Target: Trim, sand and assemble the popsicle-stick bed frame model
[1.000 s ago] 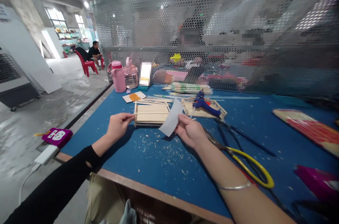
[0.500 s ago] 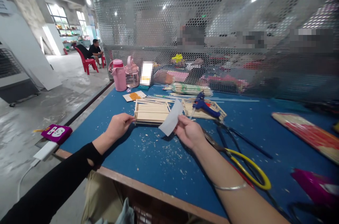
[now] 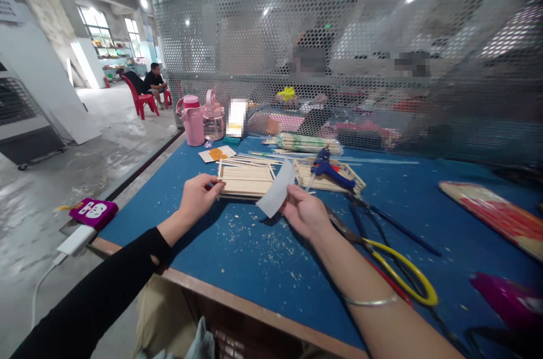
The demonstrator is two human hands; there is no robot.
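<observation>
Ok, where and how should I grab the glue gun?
Best by its handle, the long blue part slanting right and toward you. I'd come from above on the right: the glue gun lies over the stick frame, with that side exposed.

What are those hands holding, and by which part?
The right hand holds white paper by its right edge; the left hand, the stick frame by its left end.

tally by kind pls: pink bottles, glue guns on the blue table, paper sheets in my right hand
Pink bottles with handles: 2
Blue pistol-shaped glue gun: 1
White rectangular paper sheet in right hand: 1
Total: 4
</observation>
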